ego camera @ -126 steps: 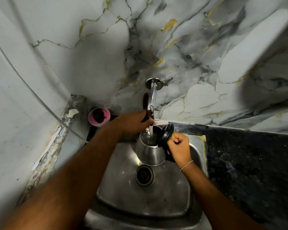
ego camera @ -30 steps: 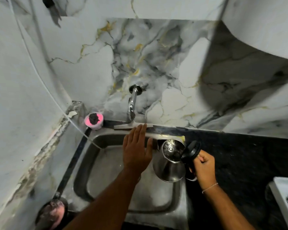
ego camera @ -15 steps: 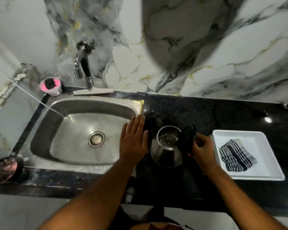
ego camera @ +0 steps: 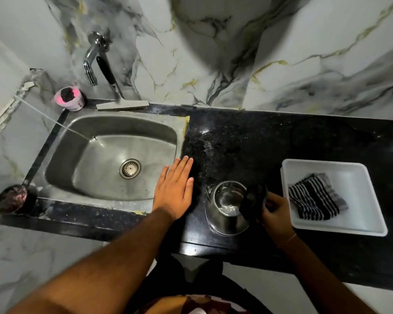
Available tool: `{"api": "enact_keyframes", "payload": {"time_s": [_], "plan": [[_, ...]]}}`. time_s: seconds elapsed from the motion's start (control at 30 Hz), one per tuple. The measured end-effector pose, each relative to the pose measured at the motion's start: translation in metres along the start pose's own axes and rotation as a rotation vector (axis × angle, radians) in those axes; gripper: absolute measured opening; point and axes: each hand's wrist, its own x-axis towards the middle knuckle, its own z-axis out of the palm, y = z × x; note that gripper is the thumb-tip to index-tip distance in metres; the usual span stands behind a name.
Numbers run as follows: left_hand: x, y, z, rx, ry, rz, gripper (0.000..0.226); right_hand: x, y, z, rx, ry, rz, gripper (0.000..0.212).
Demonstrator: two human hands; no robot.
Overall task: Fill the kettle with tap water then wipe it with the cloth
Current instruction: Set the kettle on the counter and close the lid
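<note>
A steel kettle [ego camera: 225, 219] with water inside stands on the black counter [ego camera: 247, 141], right of the sink, its black lid flipped open. My right hand [ego camera: 276, 211] grips the kettle's black handle on its right side. My left hand [ego camera: 175, 189] hovers flat and empty, fingers together, over the sink's right rim, just left of the kettle. A black-and-white striped cloth [ego camera: 315, 199] lies folded in a white tray [ego camera: 359, 225] to the right of the kettle. The chrome tap [ego camera: 91, 62] juts from the marble wall above the sink; no water runs from it.
The steel sink [ego camera: 77, 159] takes up the left half of the counter. A squeegee [ego camera: 120, 103] and a pink cup [ego camera: 69, 99] stand behind it. A dark scrubber [ego camera: 11, 198] sits at the sink's front-left corner. A thin white cord [ego camera: 55, 122] slants into the basin.
The kettle has gone from under the tap to the counter right of the sink, held by my right hand throughout. My left hand left the tap and drifted right, staying empty.
</note>
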Motion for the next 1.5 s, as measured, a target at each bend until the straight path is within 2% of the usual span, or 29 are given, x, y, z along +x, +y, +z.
{"api": "enact_keyframes", "payload": {"time_s": [0.1,0.17,0.23,0.3,0.37,0.5,0.6,0.7,0.73,0.8,0.9,0.97,1.07,1.17,1.3,1.4,1.5], "plan": [[-0.003,0.002,0.005,0.023,-0.014,0.003,0.066,0.000,0.008,-0.010,0.027,-0.016,0.021,0.016],[-0.005,0.001,0.007,0.035,-0.023,-0.003,0.066,0.000,0.008,-0.014,0.049,-0.048,0.048,0.031],[-0.007,0.000,0.008,0.046,-0.039,-0.007,0.066,0.001,0.008,-0.018,0.074,-0.070,0.064,0.037],[-0.010,-0.001,0.009,0.061,-0.050,-0.003,0.066,0.001,0.011,-0.021,0.058,-0.103,0.045,0.032],[-0.012,-0.003,0.007,0.075,-0.061,0.008,0.066,0.002,0.017,-0.024,-0.007,-0.146,0.017,0.011],[-0.013,-0.009,0.003,0.100,-0.054,0.001,0.066,0.005,0.043,-0.035,-0.052,-0.198,-0.006,0.039],[-0.013,-0.013,0.000,0.114,-0.053,-0.011,0.065,0.009,0.047,-0.036,-0.036,-0.223,-0.039,0.030],[-0.014,-0.016,0.001,0.116,-0.063,-0.020,0.066,0.016,0.047,-0.039,-0.106,-0.251,-0.071,0.010],[-0.014,-0.016,0.001,0.113,-0.064,-0.025,0.066,0.019,0.046,-0.041,-0.149,-0.269,-0.077,0.011],[-0.014,-0.014,0.002,0.100,-0.055,-0.029,0.066,0.023,0.043,-0.043,-0.283,-0.318,-0.044,0.020],[-0.013,-0.011,0.002,0.081,-0.038,-0.024,0.067,0.025,0.033,-0.041,-0.620,-0.332,0.052,0.047],[-0.012,-0.008,0.002,0.059,-0.047,-0.020,0.067,0.028,0.026,-0.031,-0.870,-0.331,0.102,0.052],[-0.009,-0.004,0.003,0.050,-0.043,-0.009,0.067,0.034,0.025,-0.011,-1.068,-0.294,0.132,0.066],[-0.004,0.006,0.002,0.026,-0.032,0.030,0.066,0.033,0.026,-0.003,-1.149,-0.245,0.146,0.072],[0.008,0.044,0.004,-0.065,-0.007,0.161,0.065,0.020,0.018,-0.023,-1.204,-0.166,0.279,0.079],[0.015,0.066,0.005,-0.131,0.010,0.182,0.064,0.028,0.009,-0.023,-1.185,-0.216,0.393,0.083],[0.021,0.073,-0.002,-0.233,0.034,0.199,0.064,0.036,0.004,0.001,-1.142,-0.284,0.392,0.085]]}}
